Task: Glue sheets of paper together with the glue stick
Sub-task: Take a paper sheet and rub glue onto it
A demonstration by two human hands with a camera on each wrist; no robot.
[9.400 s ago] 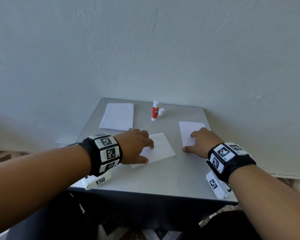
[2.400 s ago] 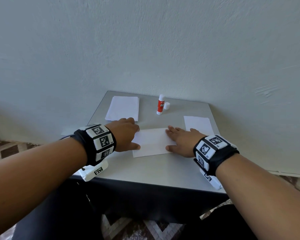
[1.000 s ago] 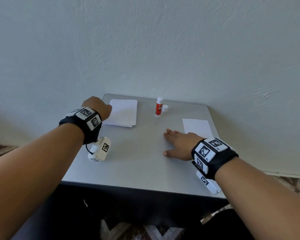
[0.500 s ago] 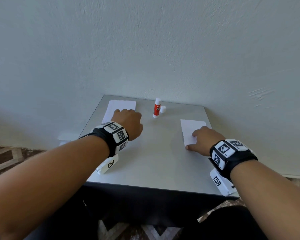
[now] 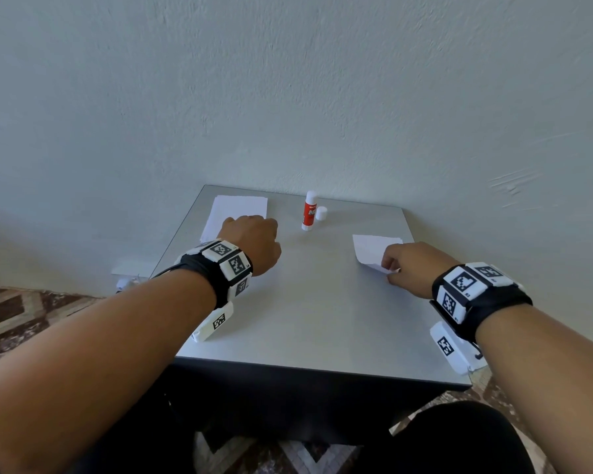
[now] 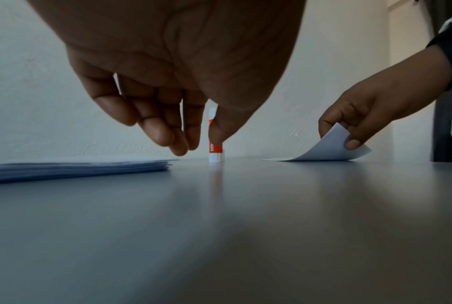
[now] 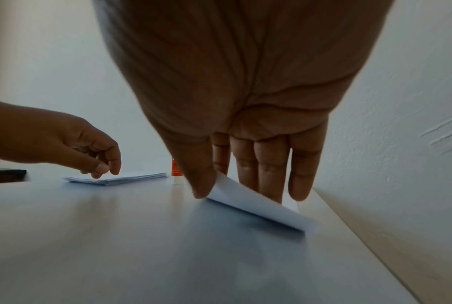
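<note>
A stack of white paper sheets (image 5: 239,208) lies at the table's back left. My left hand (image 5: 254,236) hovers over its near edge, fingers loosely curled downward (image 6: 197,144) and holding nothing. A red and white glue stick (image 5: 310,211) stands upright at the back centre, its white cap (image 5: 321,213) beside it. On the right lies a single white sheet (image 5: 374,248). My right hand (image 5: 387,268) pinches its near corner between thumb and fingers (image 7: 211,191), and that corner (image 7: 258,207) curls up off the table while the far part stays flat.
The grey table (image 5: 315,302) stands against a pale wall, with a bare middle and front. More white paper (image 5: 131,266) lies lower down, off the table's left edge. A patterned floor shows around the table.
The sheets pressed at the table's centre have gone, and my left hand came back from the left edge to the stack. My right hand moved to the single sheet and lifted its near corner.
</note>
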